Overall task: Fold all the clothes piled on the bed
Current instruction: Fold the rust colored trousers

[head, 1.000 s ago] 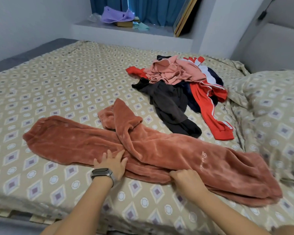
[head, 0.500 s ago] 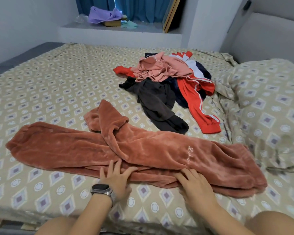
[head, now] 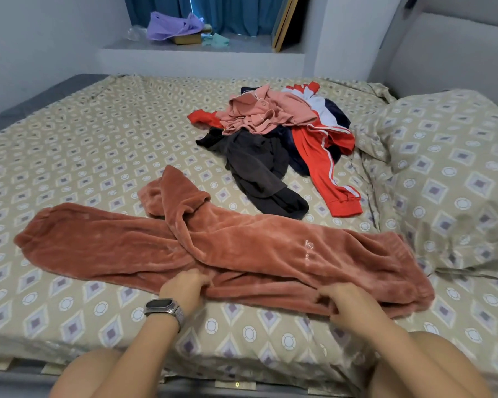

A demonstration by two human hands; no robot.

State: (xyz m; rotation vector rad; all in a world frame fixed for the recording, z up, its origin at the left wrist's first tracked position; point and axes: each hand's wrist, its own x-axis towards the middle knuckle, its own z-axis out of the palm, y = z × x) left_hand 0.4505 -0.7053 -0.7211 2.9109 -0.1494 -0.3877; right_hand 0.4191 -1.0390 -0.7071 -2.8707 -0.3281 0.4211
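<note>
A: How far along is the folding?

B: Barely begun, I'd judge. Only the rust fleece trousers are laid out, lengthwise along the near edge of the bed, one leg still flopped crookedly over the other.

A: And the hands?

B: The left hand has its fingers curled into the near hem, gripping it. The right hand bunches the same edge just beside it, fingers closed on the fleece.

A: What is left?

B: Everything beyond the hands: a pile of clothes lies well past the trousers, pink top, dark garment, red striped jacket, all unfolded. No folded stack shows anywhere.

A: The surroundings?

B: A patterned sheet covers the bed, with a matching pillow beyond the right hand. Farther off, a ledge carries purple cloth before blue curtains.
</note>
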